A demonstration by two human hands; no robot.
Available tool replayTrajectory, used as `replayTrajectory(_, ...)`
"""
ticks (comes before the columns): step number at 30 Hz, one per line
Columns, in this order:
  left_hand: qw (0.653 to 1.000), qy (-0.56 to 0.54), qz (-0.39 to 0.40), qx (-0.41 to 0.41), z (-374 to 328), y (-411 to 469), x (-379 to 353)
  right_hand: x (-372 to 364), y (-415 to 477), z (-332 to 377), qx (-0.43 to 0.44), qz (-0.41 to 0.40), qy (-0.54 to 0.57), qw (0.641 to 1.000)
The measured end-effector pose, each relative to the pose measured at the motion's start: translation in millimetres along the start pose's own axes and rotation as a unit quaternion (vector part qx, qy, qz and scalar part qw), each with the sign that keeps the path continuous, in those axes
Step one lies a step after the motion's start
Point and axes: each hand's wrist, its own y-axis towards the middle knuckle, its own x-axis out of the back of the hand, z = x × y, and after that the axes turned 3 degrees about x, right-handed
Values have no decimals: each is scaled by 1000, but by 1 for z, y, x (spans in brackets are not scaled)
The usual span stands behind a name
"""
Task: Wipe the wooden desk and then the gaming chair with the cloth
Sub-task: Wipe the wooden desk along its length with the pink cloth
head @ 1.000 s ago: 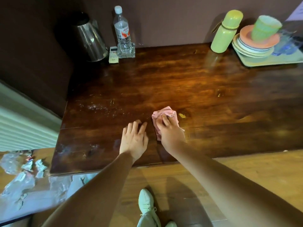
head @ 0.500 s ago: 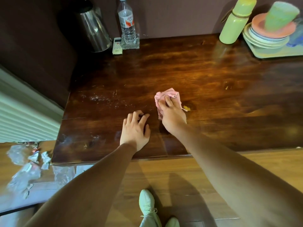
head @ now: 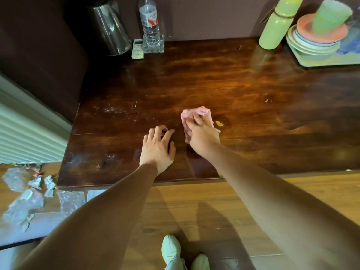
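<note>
A dark wooden desk (head: 243,90) fills the middle of the view. My right hand (head: 202,136) presses a crumpled pink cloth (head: 201,112) flat on the desk near its front centre. Just left of it my left hand (head: 157,148) rests on the wood, fingers curled and spread, holding nothing. A small yellow scrap (head: 219,123) lies right beside the cloth. Pale dusty marks (head: 113,110) show on the desk's left part. No gaming chair is in view.
Along the back wall stand a steel kettle (head: 109,30), a water bottle (head: 149,22), a white remote (head: 138,49), a green flask (head: 276,26) and a tray of stacked plates with a green cup (head: 319,36). Crumpled plastic (head: 25,191) lies on the floor at left. My shoes (head: 171,250) are below.
My right hand has slid the cloth a little farther from the front edge, next to the yellow scrap. My left hand's fingers have curled. The view has tilted down slightly.
</note>
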Motion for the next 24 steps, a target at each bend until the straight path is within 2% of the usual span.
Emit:
replayTrajectory(4, 1000, -8, -10, -11, 1, -1, 0, 6, 18, 3, -22, 19, -1, 1000)
replayTrajectory(8, 1000, -8, 0, -6, -3, -4, 5, -2, -41, 12, -22, 24, -11, 999)
replayTrajectory(11, 1000, -9, 6, 0, -4, -4, 7, -11, -86, 18, 20, 24, -46, 998)
replayTrajectory(14, 1000, -12, 3, 0, -3, -5, 6, -12, -84, 8, 63, 18, -63, 996)
replayTrajectory(20, 1000, -16, -10, 0, -1, -4, 3, -3, -5, -1, 4, 19, -6, 1000)
replayTrajectory(24, 1000, -9, -13, 11, -3, -4, 4, -7, -23, 11, -29, 26, -9, 999)
